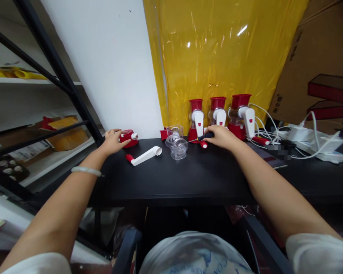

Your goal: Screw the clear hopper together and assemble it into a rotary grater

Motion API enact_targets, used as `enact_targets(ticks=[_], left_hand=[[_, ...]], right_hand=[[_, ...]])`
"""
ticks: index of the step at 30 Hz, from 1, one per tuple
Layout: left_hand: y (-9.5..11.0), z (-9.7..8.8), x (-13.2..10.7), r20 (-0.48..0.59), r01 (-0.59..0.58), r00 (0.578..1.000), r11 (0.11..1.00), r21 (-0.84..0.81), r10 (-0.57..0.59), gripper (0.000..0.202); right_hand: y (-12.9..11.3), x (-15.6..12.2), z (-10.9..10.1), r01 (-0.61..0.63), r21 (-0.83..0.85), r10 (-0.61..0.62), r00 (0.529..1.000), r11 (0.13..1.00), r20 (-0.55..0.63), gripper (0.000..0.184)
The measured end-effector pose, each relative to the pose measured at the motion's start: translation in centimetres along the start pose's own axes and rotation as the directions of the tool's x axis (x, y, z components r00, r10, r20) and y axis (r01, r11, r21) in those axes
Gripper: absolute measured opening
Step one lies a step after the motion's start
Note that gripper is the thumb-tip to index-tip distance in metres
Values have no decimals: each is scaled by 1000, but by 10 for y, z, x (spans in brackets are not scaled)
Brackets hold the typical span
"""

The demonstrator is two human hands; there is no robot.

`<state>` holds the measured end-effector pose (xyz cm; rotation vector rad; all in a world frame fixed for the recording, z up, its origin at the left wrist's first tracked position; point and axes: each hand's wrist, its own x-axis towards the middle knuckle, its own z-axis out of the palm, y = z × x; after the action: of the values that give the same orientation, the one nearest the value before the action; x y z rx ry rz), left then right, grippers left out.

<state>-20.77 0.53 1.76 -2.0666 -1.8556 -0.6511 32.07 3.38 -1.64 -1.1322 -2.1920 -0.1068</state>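
Observation:
My left hand (112,140) grips the red base (129,139) of a rotary grater, its thumb in front and fingers over the top; a white knob sticks out on the right side. In my right hand (220,136) is a screwdriver (208,135) with a black and yellow handle, its shaft pointing left toward the clear plastic grater body (177,144). Whether the tip touches that body, I cannot tell. A white crank handle (146,155) with a red grip lies between the base and the clear body. Behind the body stands a small red part (164,134).
Three assembled red and white rotary graters (196,118) line the back of the black table (171,182). White cables and a power strip (317,140) crowd the right, beside a dark tablet (270,158). A black-framed shelf (71,91) rises at left, a cardboard box (311,49) at right.

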Motion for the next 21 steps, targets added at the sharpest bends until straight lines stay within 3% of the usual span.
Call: enact_targets(ticks=[4,7,10,14,18,21], left_hand=[[-15,6,-2,1,37,999,999,-11,-37,58],[-21,13,2,-1,60,998,998,-23,-60,58],[-25,19,9,8,82,997,996,-24,-82,63],[-28,27,22,-7,147,989,988,-50,-148,75],[-36,37,36,-59,376,918,909,-179,-391,104],[-43,46,42,23,493,855,796,-352,-519,125]], right_hand=[[-19,2,3,65,-73,-61,996,995,62,12],[-41,1,0,70,-223,-54,995,972,81,16],[-68,-3,-7,119,-380,-97,992,917,79,15],[-100,-18,-10,133,-449,-96,990,883,104,14],[-112,-43,3,50,-465,15,991,884,134,13],[-109,-59,14,-34,-473,149,966,881,209,16]])
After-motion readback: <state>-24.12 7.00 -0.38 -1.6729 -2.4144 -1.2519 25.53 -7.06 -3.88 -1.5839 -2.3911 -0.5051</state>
